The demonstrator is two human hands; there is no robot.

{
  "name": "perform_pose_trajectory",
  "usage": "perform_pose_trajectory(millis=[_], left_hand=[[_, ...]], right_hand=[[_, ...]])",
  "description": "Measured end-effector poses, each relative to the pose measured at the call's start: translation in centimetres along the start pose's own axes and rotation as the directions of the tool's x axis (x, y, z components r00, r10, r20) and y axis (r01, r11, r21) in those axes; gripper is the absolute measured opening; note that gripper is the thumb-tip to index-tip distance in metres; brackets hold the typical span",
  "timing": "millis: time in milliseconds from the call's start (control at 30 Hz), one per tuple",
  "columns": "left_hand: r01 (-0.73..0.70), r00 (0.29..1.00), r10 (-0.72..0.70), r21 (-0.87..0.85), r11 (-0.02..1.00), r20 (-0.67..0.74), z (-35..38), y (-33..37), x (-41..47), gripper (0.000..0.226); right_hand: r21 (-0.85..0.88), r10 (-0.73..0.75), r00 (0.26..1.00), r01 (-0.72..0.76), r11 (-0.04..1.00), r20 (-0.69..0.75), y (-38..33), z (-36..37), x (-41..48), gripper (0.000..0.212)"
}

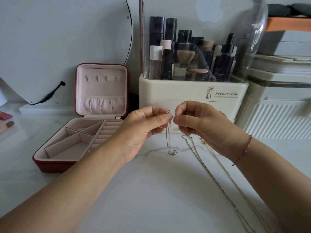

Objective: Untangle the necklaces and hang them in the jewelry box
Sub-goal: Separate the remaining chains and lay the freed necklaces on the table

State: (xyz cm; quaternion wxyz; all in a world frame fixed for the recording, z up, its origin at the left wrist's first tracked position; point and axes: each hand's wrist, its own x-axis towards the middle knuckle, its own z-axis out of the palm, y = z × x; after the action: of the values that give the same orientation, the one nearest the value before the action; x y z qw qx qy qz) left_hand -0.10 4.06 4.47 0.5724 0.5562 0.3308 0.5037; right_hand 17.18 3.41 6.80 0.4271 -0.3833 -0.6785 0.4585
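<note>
Carefully, my left hand (143,130) and right hand (198,125) pinch the thin silver pendant necklace's (168,140) ends; I should work its clasp slowly, clear of 2 pale loose chains (189,137).

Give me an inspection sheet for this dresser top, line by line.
Surface: white table with grey veining.
Job's things: silver necklace hangs from both hands; silver chain and gold chain lie on the table; red jewelry box open, nothing on its lid hooks.
Clutter: makeup organizer behind; lipstick-like items at left edge.
Hands: left hand and right hand each pinch the necklace's top.
Cables: black cable at the mirror.
Surroundings: round mirror; white ribbed container at right.
</note>
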Motion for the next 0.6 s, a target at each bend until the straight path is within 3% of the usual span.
perform_pose_trajectory(millis=[600], left_hand=[[0.003, 1.0, -0.002, -0.014, 1.0, 0.022, 0.13, -0.1, 0.13, 0.023]], right_hand=[[0.213, 0.028, 0.999, -0.021, 0.977, -0.029, -0.08, -0.33, 0.3, 0.01]])
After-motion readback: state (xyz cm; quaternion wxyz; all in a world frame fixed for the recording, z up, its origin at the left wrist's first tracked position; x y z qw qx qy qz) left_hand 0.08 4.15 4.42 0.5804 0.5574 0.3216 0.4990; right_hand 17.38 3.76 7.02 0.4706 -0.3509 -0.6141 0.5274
